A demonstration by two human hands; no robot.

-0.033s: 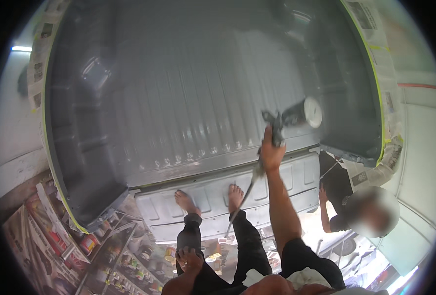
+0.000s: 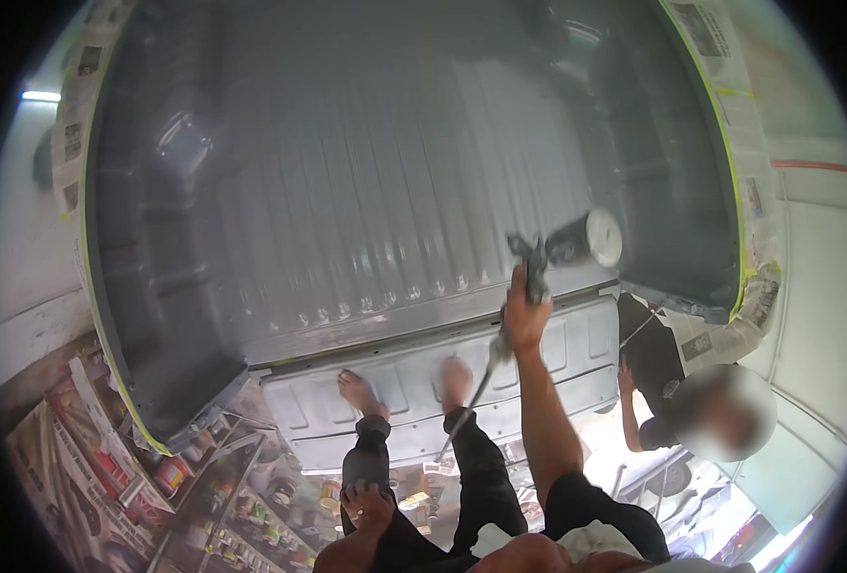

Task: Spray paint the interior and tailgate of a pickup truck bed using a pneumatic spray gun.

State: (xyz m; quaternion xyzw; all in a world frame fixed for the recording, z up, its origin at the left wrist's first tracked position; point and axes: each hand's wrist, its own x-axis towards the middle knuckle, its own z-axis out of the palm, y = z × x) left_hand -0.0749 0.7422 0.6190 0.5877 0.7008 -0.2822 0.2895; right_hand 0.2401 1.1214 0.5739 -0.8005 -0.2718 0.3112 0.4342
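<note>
My right hand [image 2: 527, 315] grips a dark spray gun [image 2: 535, 269] with a cylindrical cup [image 2: 586, 239] sticking out to the right. A hose [image 2: 486, 382] hangs from it toward the lower left. The gun is held over the rear edge of a glossy grey truck bed [image 2: 366, 191] with a ribbed floor. My bare feet [image 2: 357, 390] stand on the lighter grey, lowered tailgate [image 2: 567, 353]. My left hand [image 2: 366, 501] rests on my left leg with its fingers apart.
Newspaper [image 2: 750, 201] and yellow tape mask both bed sides. A co-worker [image 2: 653, 353] in dark clothes is beside the tailgate at the right, a hand near its edge. Cluttered shelves with several cans [image 2: 170, 470] stand at lower left; pale walls [image 2: 805, 248] flank the bed.
My right hand and the spray gun have moved slightly downward, toward me. My left hand and the co-worker show no visible movement.
</note>
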